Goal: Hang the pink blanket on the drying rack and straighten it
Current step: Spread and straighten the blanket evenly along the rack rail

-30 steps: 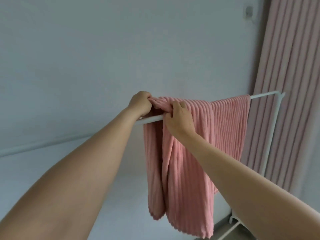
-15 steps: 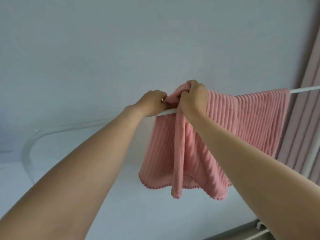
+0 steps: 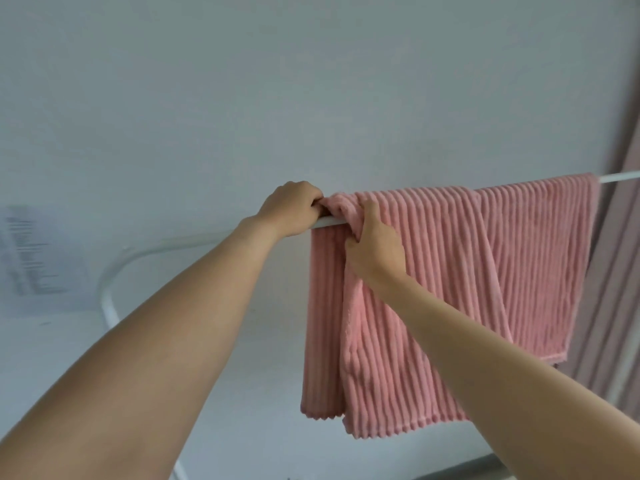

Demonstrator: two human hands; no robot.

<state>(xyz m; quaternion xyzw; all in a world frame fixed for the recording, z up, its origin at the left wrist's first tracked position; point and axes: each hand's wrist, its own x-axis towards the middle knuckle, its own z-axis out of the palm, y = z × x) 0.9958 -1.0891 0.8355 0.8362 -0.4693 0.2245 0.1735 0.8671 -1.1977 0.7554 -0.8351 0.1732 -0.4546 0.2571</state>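
Observation:
The pink ribbed blanket [image 3: 450, 289] hangs folded over the white top bar of the drying rack [image 3: 620, 176], which runs from the curved left corner to the right edge. Its left end is bunched on the bar. My left hand [image 3: 291, 209] grips that bunched left edge at the bar. My right hand [image 3: 375, 247] pinches a fold of the blanket just below the bar, right beside the left hand. The bar under the blanket is hidden.
A plain pale wall fills the background. A pink pleated curtain [image 3: 616, 271] hangs at the right edge, close behind the rack's right end. The rack's bent left upright [image 3: 110, 306] drops down at the left. A blurred paper [image 3: 31, 258] sits far left.
The view has swung left and the curtain has slid toward the right edge. My right hand has dropped from the top of the bar to a fold below it; the blanket's left part lies more spread.

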